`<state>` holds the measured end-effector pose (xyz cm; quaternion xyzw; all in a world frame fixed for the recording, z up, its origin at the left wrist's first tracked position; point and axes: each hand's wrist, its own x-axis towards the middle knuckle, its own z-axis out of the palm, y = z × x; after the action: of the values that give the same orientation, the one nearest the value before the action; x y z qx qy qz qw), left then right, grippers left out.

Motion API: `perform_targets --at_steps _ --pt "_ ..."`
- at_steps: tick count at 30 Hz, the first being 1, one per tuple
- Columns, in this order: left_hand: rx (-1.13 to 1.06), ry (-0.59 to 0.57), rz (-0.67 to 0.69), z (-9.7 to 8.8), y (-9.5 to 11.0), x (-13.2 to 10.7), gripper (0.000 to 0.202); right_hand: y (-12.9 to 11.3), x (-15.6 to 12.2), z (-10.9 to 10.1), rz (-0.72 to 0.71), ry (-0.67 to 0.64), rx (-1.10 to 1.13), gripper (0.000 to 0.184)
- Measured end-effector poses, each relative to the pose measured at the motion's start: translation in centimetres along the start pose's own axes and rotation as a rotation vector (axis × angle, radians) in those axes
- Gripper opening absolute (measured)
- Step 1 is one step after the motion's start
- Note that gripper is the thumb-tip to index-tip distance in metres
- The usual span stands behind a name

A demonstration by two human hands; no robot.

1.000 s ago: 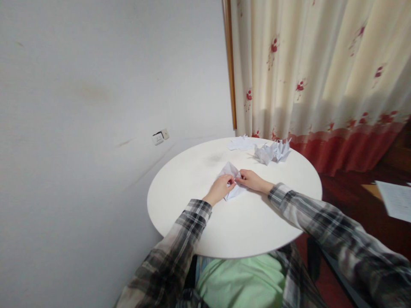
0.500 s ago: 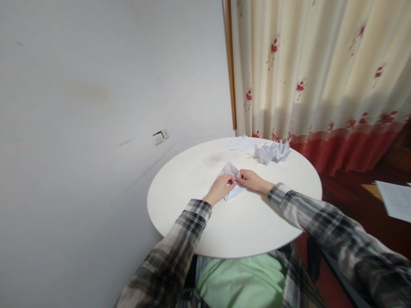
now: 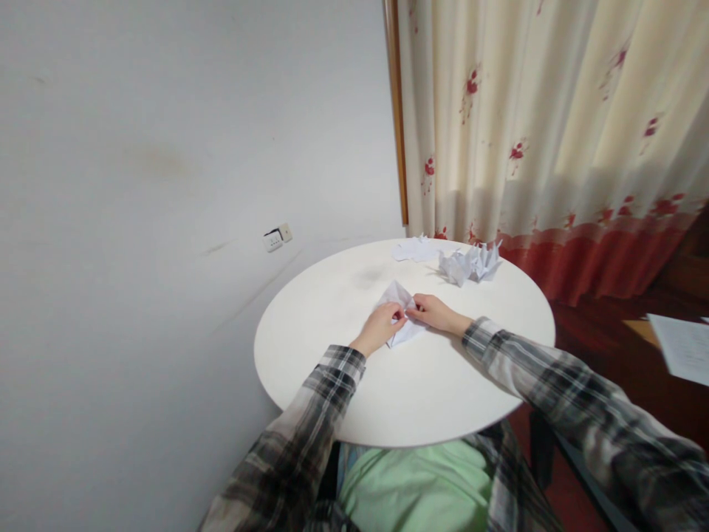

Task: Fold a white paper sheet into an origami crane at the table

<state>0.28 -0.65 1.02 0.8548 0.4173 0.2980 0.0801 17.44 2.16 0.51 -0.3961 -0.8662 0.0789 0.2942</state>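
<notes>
A creased sheet of white paper (image 3: 395, 292) lies at the middle of the round white table, partly folded, with one corner pointing away from me. My left hand (image 3: 382, 325) is closed on its left side, fingertips pinching near the centre. From the right, my right hand (image 3: 436, 312) pinches the paper with its fingers close to the left ones. The fingers cover the middle of the sheet, so the fold between them is hidden.
Folded paper cranes (image 3: 470, 263) stand at the table's far right. Behind the sheet, more white paper (image 3: 415, 250) lies near the far edge. A wall with a socket (image 3: 273, 240) borders the left; a curtain (image 3: 532, 148) hangs behind. Printed sheets (image 3: 681, 347) are off to the right.
</notes>
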Motion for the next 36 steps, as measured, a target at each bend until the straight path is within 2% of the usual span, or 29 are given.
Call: perform_targets --at_steps 10,22,36 --pt "0.007 0.0 0.027 0.02 -0.08 -0.05 0.006 -0.06 -0.02 -0.05 -0.012 0.011 0.027 0.025" --pt "0.008 -0.008 0.028 0.1 -0.21 -0.03 0.007 -0.12 0.28 -0.16 0.051 0.02 0.058 0.035" --pt "-0.008 0.005 0.03 0.12 -0.33 -0.03 0.007 0.35 0.23 0.14 0.047 0.06 0.072 0.036"
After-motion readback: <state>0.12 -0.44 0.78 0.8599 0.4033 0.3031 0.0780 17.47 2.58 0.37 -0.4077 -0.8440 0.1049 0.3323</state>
